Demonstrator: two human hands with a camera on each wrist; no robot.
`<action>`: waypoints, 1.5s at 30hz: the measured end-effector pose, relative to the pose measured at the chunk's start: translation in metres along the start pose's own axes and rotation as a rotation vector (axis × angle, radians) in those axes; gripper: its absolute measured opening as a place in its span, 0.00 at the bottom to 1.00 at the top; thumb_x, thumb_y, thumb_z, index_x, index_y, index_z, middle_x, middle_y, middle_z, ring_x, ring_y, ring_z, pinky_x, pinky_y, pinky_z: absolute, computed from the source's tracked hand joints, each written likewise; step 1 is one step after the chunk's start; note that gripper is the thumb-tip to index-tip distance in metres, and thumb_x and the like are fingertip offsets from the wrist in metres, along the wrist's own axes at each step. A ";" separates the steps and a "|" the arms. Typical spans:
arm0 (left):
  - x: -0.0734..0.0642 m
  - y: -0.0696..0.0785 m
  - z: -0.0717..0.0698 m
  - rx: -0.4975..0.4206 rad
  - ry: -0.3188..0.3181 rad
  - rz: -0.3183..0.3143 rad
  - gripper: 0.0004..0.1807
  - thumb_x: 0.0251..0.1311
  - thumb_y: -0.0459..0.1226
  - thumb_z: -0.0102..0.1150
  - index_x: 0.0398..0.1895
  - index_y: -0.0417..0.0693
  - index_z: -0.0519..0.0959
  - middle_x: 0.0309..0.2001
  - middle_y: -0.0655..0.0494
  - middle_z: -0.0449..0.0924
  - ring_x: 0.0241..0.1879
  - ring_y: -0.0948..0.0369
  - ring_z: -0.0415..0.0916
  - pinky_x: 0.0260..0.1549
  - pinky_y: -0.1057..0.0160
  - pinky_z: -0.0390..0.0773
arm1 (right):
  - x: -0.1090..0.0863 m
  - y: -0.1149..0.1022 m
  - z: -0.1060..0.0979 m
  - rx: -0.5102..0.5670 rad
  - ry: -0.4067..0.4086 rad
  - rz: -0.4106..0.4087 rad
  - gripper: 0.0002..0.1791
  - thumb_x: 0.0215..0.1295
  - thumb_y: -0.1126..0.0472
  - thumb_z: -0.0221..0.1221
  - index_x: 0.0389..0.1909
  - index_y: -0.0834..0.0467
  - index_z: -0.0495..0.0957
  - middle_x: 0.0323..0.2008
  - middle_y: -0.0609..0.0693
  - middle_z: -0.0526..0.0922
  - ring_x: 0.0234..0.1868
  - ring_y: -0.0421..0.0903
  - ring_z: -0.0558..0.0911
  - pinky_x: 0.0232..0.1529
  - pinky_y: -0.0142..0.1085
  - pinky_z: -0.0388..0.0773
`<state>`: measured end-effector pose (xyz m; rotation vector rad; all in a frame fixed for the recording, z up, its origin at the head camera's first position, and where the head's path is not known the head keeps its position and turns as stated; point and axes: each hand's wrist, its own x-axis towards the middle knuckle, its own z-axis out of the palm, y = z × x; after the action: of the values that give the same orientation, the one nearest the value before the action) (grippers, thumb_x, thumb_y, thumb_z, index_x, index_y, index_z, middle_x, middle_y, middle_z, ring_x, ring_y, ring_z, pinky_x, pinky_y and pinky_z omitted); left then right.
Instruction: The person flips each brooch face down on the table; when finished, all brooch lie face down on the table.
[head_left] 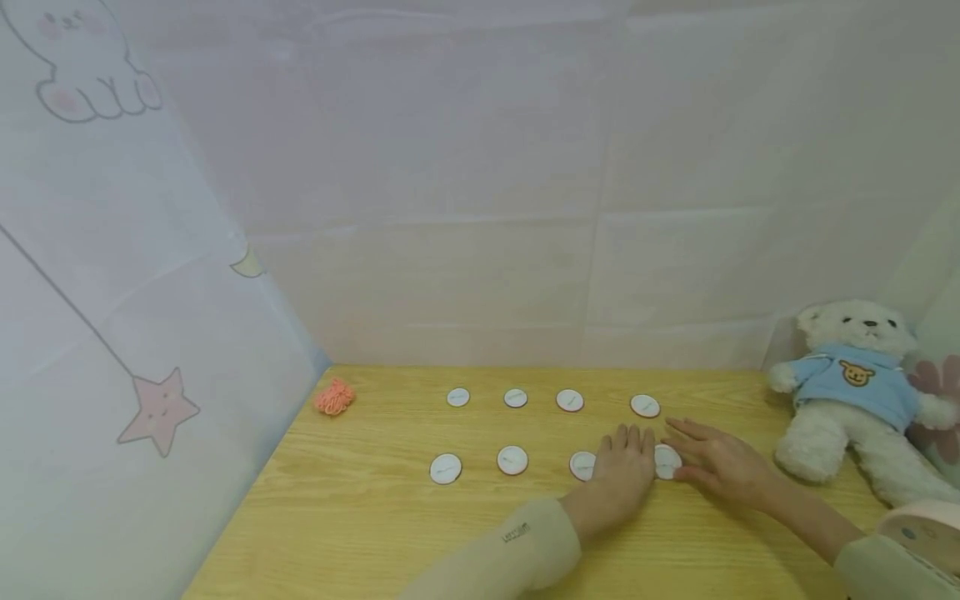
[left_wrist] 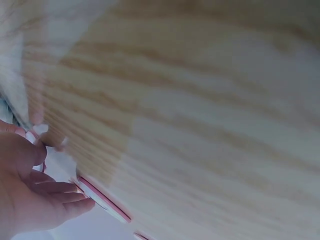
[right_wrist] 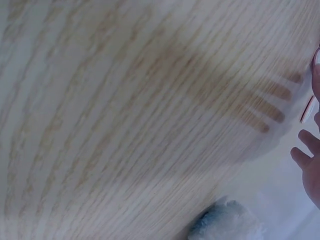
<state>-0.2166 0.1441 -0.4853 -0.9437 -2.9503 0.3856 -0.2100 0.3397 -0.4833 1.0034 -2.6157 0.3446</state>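
Observation:
Several round white pin-back badges lie in two rows on the wooden table, pin sides up. In the head view my left hand (head_left: pixel 622 475) reaches flat between two front-row badges, partly covering the left one (head_left: pixel 582 466). My right hand (head_left: pixel 723 467) is at the rightmost front badge (head_left: pixel 667 462), its thumb touching the right edge and its other fingers stretched past the top. The left wrist view shows the left hand (left_wrist: pixel 35 195) with straight fingers beside a red-rimmed badge (left_wrist: pixel 104 199). Only part of the right hand (right_wrist: pixel 312 175) appears in the right wrist view, fingers spread.
A bundle of coral-pink cord (head_left: pixel 334 397) lies at the table's far left corner. A white teddy bear (head_left: pixel 855 392) in a blue top sits at the right. Behind the table (head_left: pixel 360 517) hangs a pale curtain (head_left: pixel 450 183). A pale pink object (head_left: pixel 926 529) shows at lower right.

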 end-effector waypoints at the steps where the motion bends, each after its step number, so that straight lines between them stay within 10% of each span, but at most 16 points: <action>1: 0.000 0.000 0.000 -0.003 -0.004 0.001 0.33 0.72 0.51 0.45 0.77 0.59 0.52 0.73 0.60 0.56 0.72 0.60 0.54 0.65 0.61 0.65 | 0.000 0.000 0.000 0.005 -0.002 0.000 0.27 0.55 0.55 0.70 0.53 0.65 0.81 0.58 0.67 0.75 0.52 0.65 0.79 0.45 0.55 0.80; 15: 0.001 0.003 0.004 0.026 -0.016 0.001 0.29 0.73 0.56 0.36 0.75 0.65 0.57 0.73 0.60 0.55 0.72 0.59 0.52 0.66 0.59 0.64 | -0.001 0.000 0.000 0.125 -0.186 0.131 0.25 0.67 0.52 0.60 0.57 0.66 0.77 0.61 0.68 0.72 0.60 0.72 0.70 0.54 0.64 0.70; 30: -0.001 0.004 -0.001 -0.034 -0.049 -0.029 0.30 0.71 0.58 0.37 0.73 0.66 0.60 0.73 0.61 0.56 0.72 0.60 0.53 0.65 0.59 0.66 | -0.004 -0.001 0.001 0.162 -0.168 0.110 0.25 0.67 0.53 0.60 0.57 0.67 0.77 0.60 0.69 0.72 0.58 0.75 0.70 0.50 0.67 0.71; 45: 0.000 0.010 -0.003 -0.019 -0.048 -0.012 0.30 0.72 0.58 0.33 0.74 0.66 0.59 0.74 0.62 0.55 0.72 0.61 0.53 0.65 0.60 0.65 | -0.017 -0.011 0.003 0.164 -0.156 0.291 0.26 0.68 0.51 0.60 0.61 0.62 0.76 0.65 0.65 0.69 0.63 0.73 0.64 0.45 0.82 0.55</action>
<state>-0.2101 0.1528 -0.4852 -0.9309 -3.0068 0.3857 -0.1909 0.3407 -0.4915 0.7201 -2.9207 0.5789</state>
